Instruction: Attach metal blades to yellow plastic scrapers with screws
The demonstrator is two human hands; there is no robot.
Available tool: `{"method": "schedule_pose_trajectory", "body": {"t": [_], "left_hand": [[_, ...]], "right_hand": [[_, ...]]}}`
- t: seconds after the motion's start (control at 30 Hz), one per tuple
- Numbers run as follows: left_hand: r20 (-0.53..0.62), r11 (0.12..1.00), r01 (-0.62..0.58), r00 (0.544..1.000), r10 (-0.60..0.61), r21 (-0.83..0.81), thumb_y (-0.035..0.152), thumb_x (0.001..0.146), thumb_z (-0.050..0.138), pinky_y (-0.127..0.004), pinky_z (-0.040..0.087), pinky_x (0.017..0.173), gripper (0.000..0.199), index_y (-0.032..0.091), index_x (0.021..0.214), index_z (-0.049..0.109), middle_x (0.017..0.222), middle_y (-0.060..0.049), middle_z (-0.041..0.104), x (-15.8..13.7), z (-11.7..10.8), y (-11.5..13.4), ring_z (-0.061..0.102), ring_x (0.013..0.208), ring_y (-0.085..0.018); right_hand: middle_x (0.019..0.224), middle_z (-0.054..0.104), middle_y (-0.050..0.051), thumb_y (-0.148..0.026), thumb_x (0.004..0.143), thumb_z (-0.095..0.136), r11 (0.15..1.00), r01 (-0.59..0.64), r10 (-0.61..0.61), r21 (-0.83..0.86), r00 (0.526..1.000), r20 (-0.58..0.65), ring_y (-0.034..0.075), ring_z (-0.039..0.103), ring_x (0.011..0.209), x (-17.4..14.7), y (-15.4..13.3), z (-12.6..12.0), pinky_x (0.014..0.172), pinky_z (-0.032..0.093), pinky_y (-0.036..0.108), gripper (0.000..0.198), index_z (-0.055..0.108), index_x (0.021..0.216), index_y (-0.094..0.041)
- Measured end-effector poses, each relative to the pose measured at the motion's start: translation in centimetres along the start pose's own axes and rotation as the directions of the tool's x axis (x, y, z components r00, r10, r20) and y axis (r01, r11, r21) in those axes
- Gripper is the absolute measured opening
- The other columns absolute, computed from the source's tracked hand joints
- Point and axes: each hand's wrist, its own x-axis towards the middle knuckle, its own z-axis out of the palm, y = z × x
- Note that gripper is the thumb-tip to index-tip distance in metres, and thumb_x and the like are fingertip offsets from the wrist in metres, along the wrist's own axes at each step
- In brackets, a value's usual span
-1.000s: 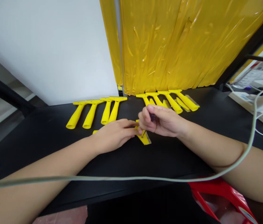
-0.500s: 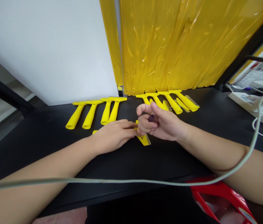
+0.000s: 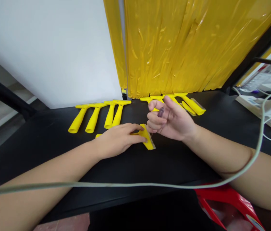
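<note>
Under my left hand [image 3: 121, 139] a yellow scraper [image 3: 148, 142] lies on the black tabletop [image 3: 126, 170]; my thumb and fingers grip it near its head, covering most of the handle. A pale blade strip shows along the head's right edge. My right hand [image 3: 169, 120] is closed, palm turned up, around a small screwdriver with a dark purple handle [image 3: 160, 112]. Its thin shaft points down beside the scraper head, mostly hidden by the fingers. Whether the tip touches the scraper, I cannot tell.
Several yellow scrapers [image 3: 92, 120] lie in a row at the back left, more [image 3: 193, 106] at the back right. A pale cable [image 3: 135, 184] crosses in front of me. White devices [image 3: 258, 107] stand at right; a red object [image 3: 224, 195] sits below the table edge.
My right hand has risen and shifted slightly right with the screwdriver, uncovering more of the scraper head. My left hand stays on the scraper.
</note>
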Motion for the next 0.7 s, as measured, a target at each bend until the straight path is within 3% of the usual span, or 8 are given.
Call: {"method": "schedule_pose_trajectory", "body": {"t": [0.13, 0.2, 0.27, 0.37, 0.47, 0.57, 0.7], "left_hand": [[-0.011, 0.997, 0.035, 0.999, -0.036, -0.074, 0.016, 0.109, 0.047, -0.04, 0.058, 0.106, 0.039, 0.03, 0.134, 0.074, 0.143, -0.011, 0.068, -0.1, -0.5, -0.2, 0.07, 0.123, -0.024], [-0.052, 0.975, 0.077, 0.995, -0.089, -0.209, 0.02, 0.11, 0.048, -0.041, 0.055, 0.11, 0.035, 0.028, 0.134, 0.073, 0.143, -0.01, 0.069, 0.0, -0.9, -0.2, 0.068, 0.127, -0.024], [-0.078, 0.906, 0.136, 0.98, -0.182, -0.4, 0.022, 0.109, 0.052, -0.04, 0.054, 0.112, 0.032, 0.026, 0.134, 0.071, 0.139, -0.01, 0.071, 0.2, -1.3, -0.1, 0.069, 0.127, -0.023], [-0.071, 0.659, 0.218, 0.921, -0.382, -0.72, 0.028, 0.106, 0.061, -0.034, 0.06, 0.094, 0.027, 0.025, 0.132, 0.067, 0.12, -0.007, 0.074, 0.4, -1.8, 0.0, 0.073, 0.104, -0.019], [0.067, 0.321, 0.249, 0.872, -0.485, -0.914, 0.033, 0.103, 0.067, -0.028, 0.059, 0.073, 0.028, 0.023, 0.128, 0.06, 0.099, -0.002, 0.07, 0.7, -2.1, 0.1, 0.071, 0.085, -0.017], [0.244, 0.094, 0.324, 0.846, -0.474, -0.941, 0.034, 0.103, 0.068, -0.026, 0.056, 0.068, 0.032, 0.024, 0.129, 0.053, 0.085, 0.001, 0.068, 0.9, -2.4, 0.3, 0.069, 0.074, -0.014], [0.366, -0.088, 0.372, 0.797, -0.48, -0.924, 0.031, 0.102, 0.069, -0.024, 0.054, 0.069, 0.035, 0.023, 0.13, 0.05, 0.079, 0.003, 0.069, 1.0, -2.3, 0.3, 0.067, 0.066, -0.011]], "right_hand": [[0.06, 0.032, -0.009, -0.07, 0.097, 0.06, 0.986, 0.099, -0.112, -0.137, 0.99, -0.085, 0.009, 0.021, 0.047, 0.0, -1.3, -1.5, 0.048, 0.026, 0.025, 0.045, 0.055, 0.091, -0.026], [0.064, 0.041, -0.008, -0.06, 0.094, 0.071, 0.952, 0.163, -0.193, -0.26, 0.977, -0.094, 0.008, 0.022, 0.048, -0.1, -1.6, -2.2, 0.047, 0.02, 0.025, 0.039, 0.055, 0.09, -0.025], [0.073, 0.052, -0.005, -0.049, 0.091, 0.08, 0.871, 0.209, -0.262, -0.444, 0.963, -0.061, 0.008, 0.031, 0.052, -0.2, -1.8, -2.6, 0.049, 0.024, 0.026, 0.034, 0.058, 0.09, -0.023], [0.087, 0.061, 0.0, -0.038, 0.089, 0.083, 0.698, 0.2, -0.247, -0.688, 0.968, 0.031, 0.01, 0.043, 0.061, -0.5, -1.8, -2.6, 0.056, 0.035, 0.027, 0.027, 0.064, 0.095, -0.02], [0.096, 0.063, 0.001, -0.032, 0.09, 0.079, 0.656, 0.161, -0.167, -0.738, 0.984, 0.066, 0.011, 0.051, 0.066, -0.5, -1.3, -2.4, 0.061, 0.042, 0.029, 0.022, 0.064, 0.103, -0.02], [0.097, 0.065, 0.001, -0.03, 0.09, 0.075, 0.653, 0.115, -0.14, -0.749, 0.99, 0.03, 0.012, 0.057, 0.07, -0.2, -0.5, -2.3, 0.064, 0.047, 0.03, 0.02, 0.062, 0.101, -0.02], [0.084, 0.064, -0.001, -0.028, 0.087, 0.073, 0.625, 0.023, -0.084, -0.781, 0.996, -0.038, 0.014, 0.06, 0.071, 0.3, 0.6, -2.2, 0.065, 0.049, 0.03, 0.017, 0.062, 0.097, -0.02]]}}
